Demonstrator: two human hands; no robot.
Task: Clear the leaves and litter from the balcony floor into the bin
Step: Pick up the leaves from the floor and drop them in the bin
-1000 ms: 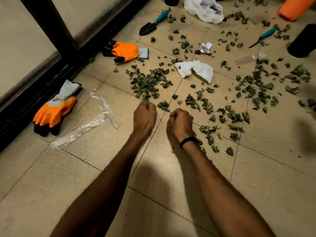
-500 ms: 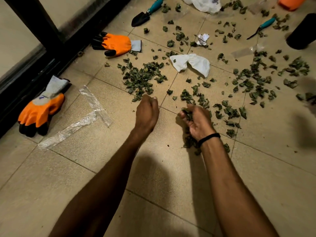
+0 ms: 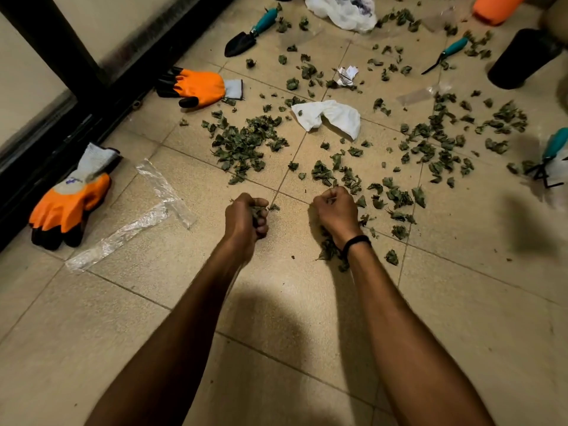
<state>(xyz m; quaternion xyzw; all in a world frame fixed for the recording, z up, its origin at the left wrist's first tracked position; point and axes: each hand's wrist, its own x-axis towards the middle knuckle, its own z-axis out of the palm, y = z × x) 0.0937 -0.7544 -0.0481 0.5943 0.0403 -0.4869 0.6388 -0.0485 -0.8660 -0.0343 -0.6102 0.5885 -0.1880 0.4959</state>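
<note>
Left hand (image 3: pixel 246 218) fisted around dry green leaves, bits poking between fingers. Right hand (image 3: pixel 336 210), black wristband, also fisted; leaves pinched at top, more lying under wrist. Loose leaves (image 3: pixel 246 142) scattered over tiled floor (image 3: pixel 153 318) from 11 to 2 o'clock. Crumpled white tissue (image 3: pixel 330 116) at 12. Orange gloves (image 3: pixel 69 201) at 9 and 11. Trowel (image 3: pixel 250 33) far 12. Clear wrapper (image 3: pixel 147 215) at 9.

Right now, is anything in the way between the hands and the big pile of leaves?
Nothing visible is. Both the left hand and right hand are closed on leaves, and only bare floor tile lies between them and the big leaf pile. No bin can be made out for certain.
</note>
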